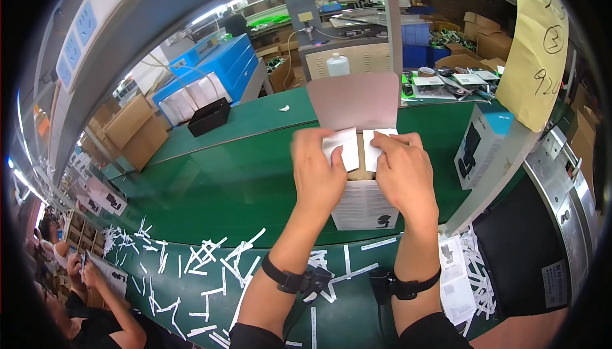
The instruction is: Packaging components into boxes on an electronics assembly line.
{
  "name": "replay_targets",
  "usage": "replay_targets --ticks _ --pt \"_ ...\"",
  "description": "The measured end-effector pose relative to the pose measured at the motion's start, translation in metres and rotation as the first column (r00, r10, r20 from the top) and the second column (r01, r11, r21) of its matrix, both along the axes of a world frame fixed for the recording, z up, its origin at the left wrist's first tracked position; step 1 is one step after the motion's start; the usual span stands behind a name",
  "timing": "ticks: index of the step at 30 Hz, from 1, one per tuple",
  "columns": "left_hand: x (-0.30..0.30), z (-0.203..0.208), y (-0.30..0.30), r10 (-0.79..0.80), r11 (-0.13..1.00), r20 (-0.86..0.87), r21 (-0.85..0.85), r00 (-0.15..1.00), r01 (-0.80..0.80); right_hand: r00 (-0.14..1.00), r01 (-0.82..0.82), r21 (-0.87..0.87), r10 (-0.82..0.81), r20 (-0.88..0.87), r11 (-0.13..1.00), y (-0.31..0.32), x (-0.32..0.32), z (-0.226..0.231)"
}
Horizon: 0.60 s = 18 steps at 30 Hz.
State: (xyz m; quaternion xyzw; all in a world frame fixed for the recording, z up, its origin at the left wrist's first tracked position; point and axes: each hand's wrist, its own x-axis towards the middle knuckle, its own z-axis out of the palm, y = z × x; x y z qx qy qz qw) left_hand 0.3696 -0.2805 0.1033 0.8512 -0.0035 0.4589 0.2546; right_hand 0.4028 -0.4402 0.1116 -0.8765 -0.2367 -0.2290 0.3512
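Observation:
A white cardboard box (364, 214) with a dark printed picture stands upright in front of me on the green surface. Its large top lid (354, 101) is raised at the back. Two white side flaps lie over the opening, with brown cardboard (361, 172) showing between them. My left hand (317, 174) is bent around the left flap (346, 147), its thumb on top and its fingers slightly blurred. On the right flap (371, 146) rest the curled fingers of my right hand (406, 172), thumb against the box edge. Both wrists wear black straps.
Paper strips (207, 256) litter the near green ledge. A printed box with a blue top (482, 145) stands right, beside a metal post. Printed sheets (456, 279) lie lower right. A black tray (209, 117) sits on the far ledge. Another person (95, 298) works at lower left.

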Motion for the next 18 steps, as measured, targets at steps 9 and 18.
replay_targets --ticks 9,18 --pt "0.006 0.006 0.01 -0.152 0.903 -0.299 0.346 0.942 0.255 0.967 0.125 -0.037 -0.113 0.227 0.991 0.018 0.002 -0.012" --pt "0.013 0.017 0.009 -0.093 0.941 -0.347 0.276 0.933 0.196 0.972 0.182 -0.147 -0.155 0.179 0.972 0.032 0.013 0.005"
